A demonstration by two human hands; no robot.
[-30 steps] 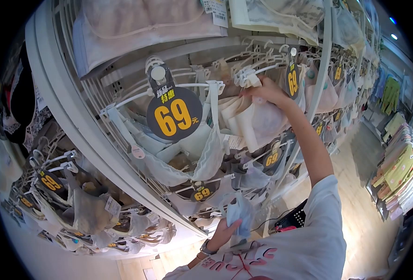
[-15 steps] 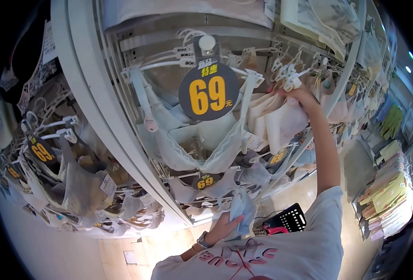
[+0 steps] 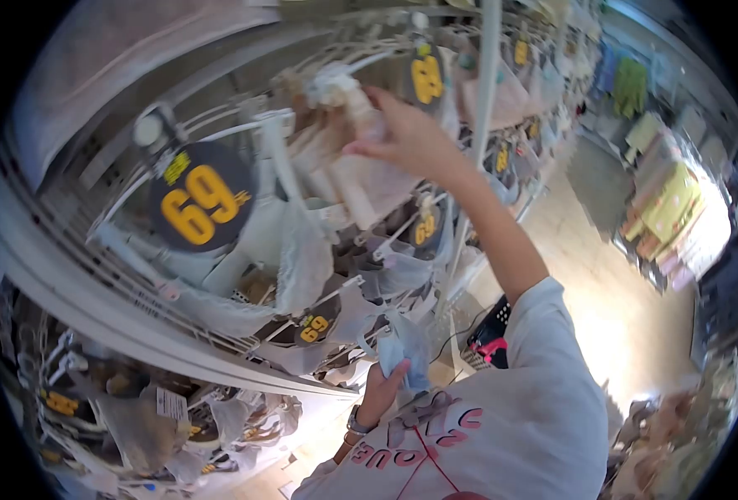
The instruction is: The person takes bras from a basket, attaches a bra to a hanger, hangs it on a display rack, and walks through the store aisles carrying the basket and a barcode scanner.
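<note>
Down by my waist, my left hand (image 3: 379,393) is closed around a light blue bra (image 3: 404,350) whose strap loops upward. My right hand (image 3: 406,133) reaches up to the rail, beside a bunch of pale pink and beige bras (image 3: 373,187) on white hangers (image 3: 336,83). Its thumb and fingers are spread apart against the edge of the bunch; motion blurs the fingertips. Left of the bunch hangs a pale blue-white bra (image 3: 256,258), behind a round dark price sign (image 3: 202,196) reading 69.
A white shelf post (image 3: 484,83) stands just right of my right forearm. A lower rack of bras (image 3: 144,417) is at the left. A black basket with a pink handle (image 3: 490,337) sits on the floor by my side. Folded yellow and white clothes (image 3: 669,196) lie across the aisle.
The view has turned right, so the rack shifted left. My right hand's fingers have spread from their earlier grip at the hangers. My left hand still holds the light blue bra.
</note>
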